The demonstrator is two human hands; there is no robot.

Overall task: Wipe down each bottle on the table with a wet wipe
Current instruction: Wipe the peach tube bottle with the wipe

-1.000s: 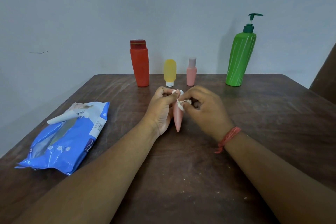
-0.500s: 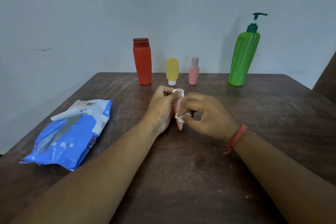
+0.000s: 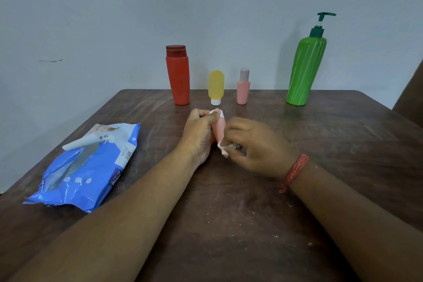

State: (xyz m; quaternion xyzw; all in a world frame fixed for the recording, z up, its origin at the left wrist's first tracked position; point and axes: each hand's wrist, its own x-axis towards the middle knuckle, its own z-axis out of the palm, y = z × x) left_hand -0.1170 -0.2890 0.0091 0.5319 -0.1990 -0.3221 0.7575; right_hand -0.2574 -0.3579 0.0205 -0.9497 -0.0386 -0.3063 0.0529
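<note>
Head view shows me the left hand (image 3: 198, 133) gripping the pink tube (image 3: 219, 129) mid-table while the right hand (image 3: 254, 144) pinches the wadded wipe (image 3: 223, 149), which I judge could slip off its narrow tip.

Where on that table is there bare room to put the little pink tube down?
Bare wood lies between the wet wipe pack and the left hand, and right of the right hand, below the green pump bottle. The back edge is crowded around the yellow bottle.
</note>
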